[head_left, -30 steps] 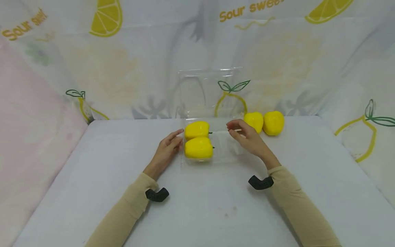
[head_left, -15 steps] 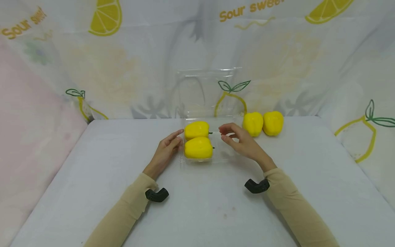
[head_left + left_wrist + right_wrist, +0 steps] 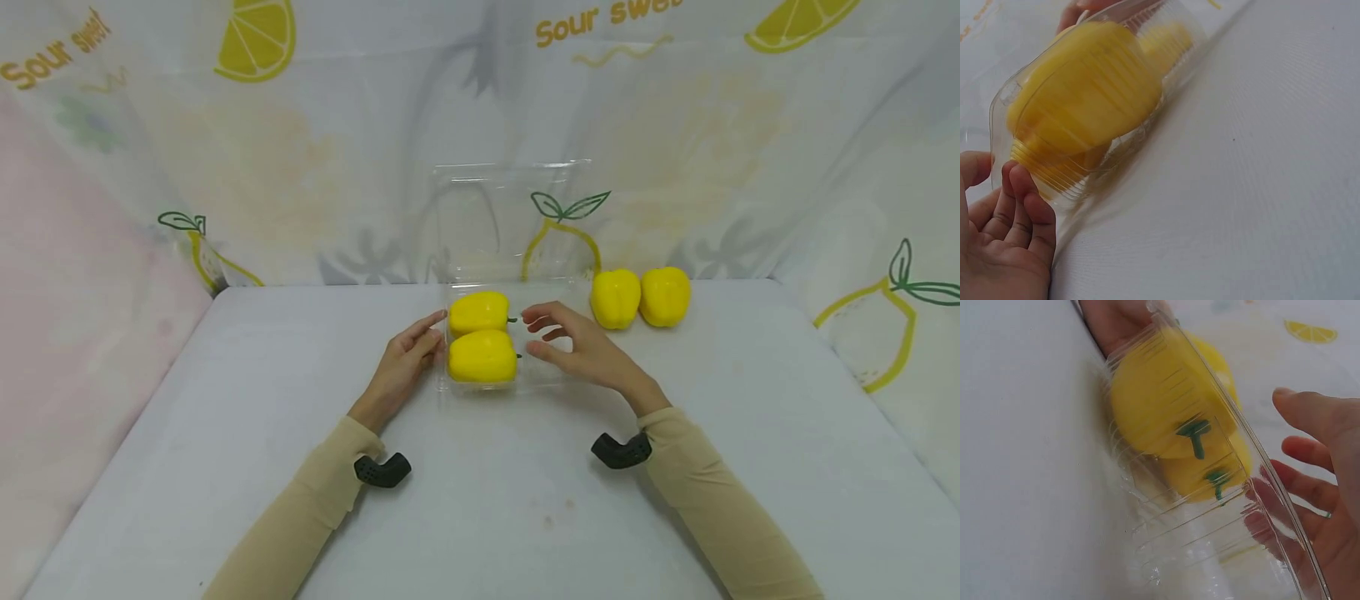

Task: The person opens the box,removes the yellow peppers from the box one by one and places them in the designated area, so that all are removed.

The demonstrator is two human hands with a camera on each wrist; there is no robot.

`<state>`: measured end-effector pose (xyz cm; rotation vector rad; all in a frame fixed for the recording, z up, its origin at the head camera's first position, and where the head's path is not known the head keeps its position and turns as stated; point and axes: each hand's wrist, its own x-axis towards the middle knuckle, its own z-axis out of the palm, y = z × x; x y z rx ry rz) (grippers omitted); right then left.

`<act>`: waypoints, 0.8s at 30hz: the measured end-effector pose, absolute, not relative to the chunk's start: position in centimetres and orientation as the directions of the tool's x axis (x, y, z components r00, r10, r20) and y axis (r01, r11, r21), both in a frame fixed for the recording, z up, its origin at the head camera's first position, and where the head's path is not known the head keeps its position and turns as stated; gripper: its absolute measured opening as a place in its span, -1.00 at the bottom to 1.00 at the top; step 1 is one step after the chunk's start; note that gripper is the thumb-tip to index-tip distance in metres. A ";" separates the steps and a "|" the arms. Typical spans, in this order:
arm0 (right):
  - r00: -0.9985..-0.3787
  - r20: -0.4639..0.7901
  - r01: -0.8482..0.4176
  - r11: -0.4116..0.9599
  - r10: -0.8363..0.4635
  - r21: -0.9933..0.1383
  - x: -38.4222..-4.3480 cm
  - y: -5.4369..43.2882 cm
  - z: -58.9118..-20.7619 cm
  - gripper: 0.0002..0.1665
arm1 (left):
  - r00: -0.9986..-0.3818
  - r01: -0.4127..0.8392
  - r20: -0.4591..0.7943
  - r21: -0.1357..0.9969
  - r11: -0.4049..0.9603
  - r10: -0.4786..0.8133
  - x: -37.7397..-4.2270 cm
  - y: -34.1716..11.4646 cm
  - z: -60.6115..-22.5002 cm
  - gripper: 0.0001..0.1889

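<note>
Two yellow bell peppers lie on their sides in the left half of a clear plastic clamshell box (image 3: 551,383): one toward the back (image 3: 478,312), the other pepper (image 3: 482,357) in front. Their green stems point right. The box's lid (image 3: 480,221) stands raised behind. My left hand (image 3: 401,367) is at the box's left side; in the left wrist view its fingertips (image 3: 1022,178) touch the ribbed wall. Over the box's right half hovers my right hand (image 3: 577,343), fingers loosely bent and apart, holding nothing, just right of the stems.
Two more yellow peppers stand on the white table right of the box, a nearer-in pepper (image 3: 616,298) and an outer pepper (image 3: 665,297). A lemon-print curtain (image 3: 345,133) hangs right behind the table's back edge.
My right hand has shifted left, away from the loose peppers and closer to the stems of the boxed ones, its fingers now spread wider. My left hand has stayed put.
</note>
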<state>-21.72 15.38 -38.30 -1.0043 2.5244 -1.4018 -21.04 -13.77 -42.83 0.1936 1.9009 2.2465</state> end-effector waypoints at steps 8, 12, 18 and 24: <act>-0.753 0.185 -0.503 0.370 -0.632 -0.781 -21.2 14.3 -38.3 -0.36 | -0.974 -0.048 -0.014 0.989 -0.141 0.228 -21.1 -13.8 -42.9 -0.51; -0.759 0.135 -0.490 0.422 -0.637 -0.762 -21.0 14.0 -38.5 -0.32 | -0.976 -0.050 -0.023 0.991 -0.121 0.218 -21.1 -13.9 -43.1 -0.52; -0.762 0.107 -0.488 0.457 -0.639 -0.744 -20.8 13.6 -37.9 -0.28 | -0.978 -0.040 -0.020 0.995 -0.092 0.207 -21.3 -13.9 -42.8 -0.55; -0.763 0.112 -0.518 0.498 -0.637 -0.695 -20.7 13.6 -38.7 -0.27 | -0.980 -0.048 -0.032 0.996 -0.079 0.198 -20.8 -13.9 -43.0 -0.55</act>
